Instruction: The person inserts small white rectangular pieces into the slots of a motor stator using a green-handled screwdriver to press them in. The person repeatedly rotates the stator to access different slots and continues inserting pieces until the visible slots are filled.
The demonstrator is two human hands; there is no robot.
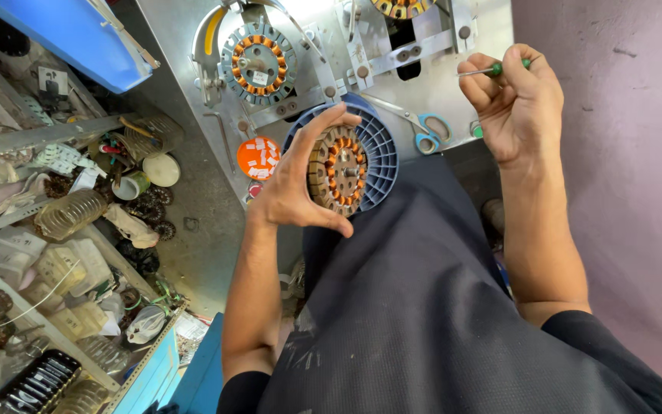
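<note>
Left hand [293, 188] clamped around edge of round copper-wound motor core [338, 170], held over blue ribbed disc [381, 157] at near bench edge. Right hand [519, 100] pinched on thin green-handled tool [496, 70], up right. Scissors [425, 132] between hands. 1 more wound core [258, 64] on machine, far left.

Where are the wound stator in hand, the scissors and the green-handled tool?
wound stator [339, 170], head view, on its copper coils.
scissors [427, 136], head view, on the blue handle loops.
green-handled tool [497, 69], head view, on the green grip at the right hand's fingers.
</note>
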